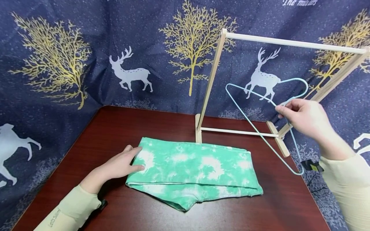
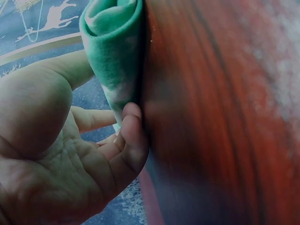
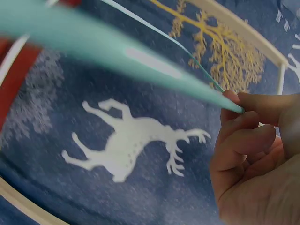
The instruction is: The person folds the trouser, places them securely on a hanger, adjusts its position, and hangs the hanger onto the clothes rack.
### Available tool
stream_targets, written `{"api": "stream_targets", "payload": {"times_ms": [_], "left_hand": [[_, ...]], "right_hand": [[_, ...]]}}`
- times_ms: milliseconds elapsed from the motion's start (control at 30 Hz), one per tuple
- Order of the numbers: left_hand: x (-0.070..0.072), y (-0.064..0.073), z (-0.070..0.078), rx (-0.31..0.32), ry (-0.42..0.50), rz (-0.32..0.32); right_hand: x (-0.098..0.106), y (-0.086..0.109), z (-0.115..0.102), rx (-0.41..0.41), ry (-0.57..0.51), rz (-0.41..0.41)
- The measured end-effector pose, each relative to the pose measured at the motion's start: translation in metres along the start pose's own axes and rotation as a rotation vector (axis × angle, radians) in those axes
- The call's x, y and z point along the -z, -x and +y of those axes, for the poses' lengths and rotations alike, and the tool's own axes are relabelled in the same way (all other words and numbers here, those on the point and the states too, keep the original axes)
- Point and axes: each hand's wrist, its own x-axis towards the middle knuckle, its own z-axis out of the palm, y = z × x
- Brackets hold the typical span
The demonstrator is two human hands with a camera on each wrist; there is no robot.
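Observation:
A pair of green-and-white tie-dye trousers [image 1: 193, 163], folded into a long strip, lies on the dark red table. My left hand [image 1: 122, 163] rests at its left end, with thumb and forefinger spread apart on the cloth. In the left wrist view the rolled fold of the trousers [image 2: 112, 51] shows, and the little finger touches its lower edge by the tabletop. Up at the right, my right hand [image 1: 307, 117] pinches a light blue clothes hanger [image 1: 245, 118] near the base of its hook. The hanger is tilted in the air, its hook toward the upper right.
Behind the trousers stands a wooden clothes rack [image 1: 212, 80] with a white top rail [image 1: 289, 41] and a lower bar [image 1: 240, 132]. The table [image 1: 115, 128] meets a dark blue cloth backdrop [image 1: 150, 32] printed with deer and gold trees.

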Motion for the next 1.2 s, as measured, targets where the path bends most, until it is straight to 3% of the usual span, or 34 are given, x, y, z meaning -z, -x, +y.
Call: {"api": "stream_targets", "payload": {"times_ms": [267,700,867,1033,1200], "left_hand": [[-0.001,-0.002,-0.003,0.008,0.001,-0.007],[0.0,-0.001,-0.001,-0.005,0.009,-0.007],[0.003,0.002,0.0,0.0,0.008,-0.007],[0.003,0.002,0.001,0.001,0.009,-0.007],[0.002,0.001,0.003,-0.008,0.004,0.0]], "right_hand": [[-0.031,0.036,-0.009,0.035,-0.064,-0.001],[-0.077,0.076,-0.028,0.013,-0.178,-0.115],[-0.095,0.079,-0.045,0.044,-0.252,-0.156],[-0.113,0.074,-0.069,-0.012,-0.379,-0.286],[-0.13,0.066,-0.091,-0.018,-0.491,-0.346]]}}
